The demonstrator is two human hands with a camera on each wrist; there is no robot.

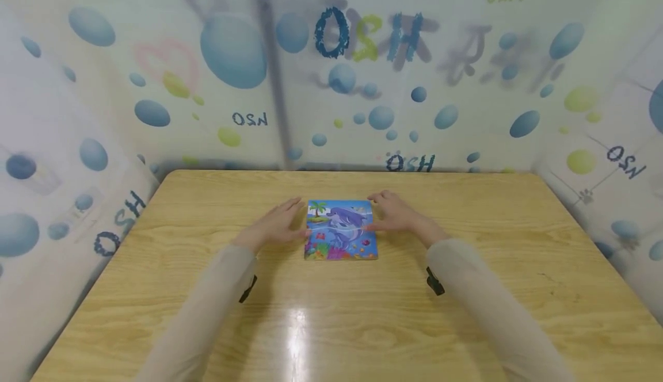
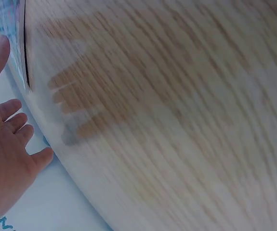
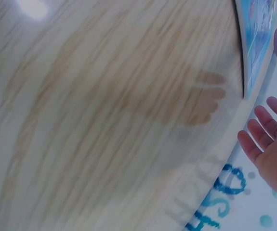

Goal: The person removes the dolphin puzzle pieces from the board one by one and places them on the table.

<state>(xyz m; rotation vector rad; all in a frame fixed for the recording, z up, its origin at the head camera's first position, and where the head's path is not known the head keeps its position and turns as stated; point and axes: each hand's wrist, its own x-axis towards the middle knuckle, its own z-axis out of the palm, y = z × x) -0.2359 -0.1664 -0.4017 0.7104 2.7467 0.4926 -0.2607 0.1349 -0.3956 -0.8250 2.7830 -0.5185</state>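
Note:
A flat, square picture board [image 1: 339,241] with dolphins, a palm tree and coral printed on it lies on the wooden table. Its surface is glossy in both wrist views. Along its left side is my left hand [image 1: 277,222], fingers apart and the thumb tip right at the board's edge. On the opposite side my right hand [image 1: 399,215] is spread likewise, its thumb overlapping the right edge in the head view. Both wrist views show loosely extended fingers, the left hand [image 2: 8,149] near the board's corner and the right hand [image 3: 273,144] near the other.
The wooden table [image 1: 342,324] stretches out around the board and reflects a bright light near the front. Behind and at both sides hangs a pale wall covering [image 1: 321,100] with blue and green dots and lettering. Dark straps [image 1: 435,281] show at the wrists.

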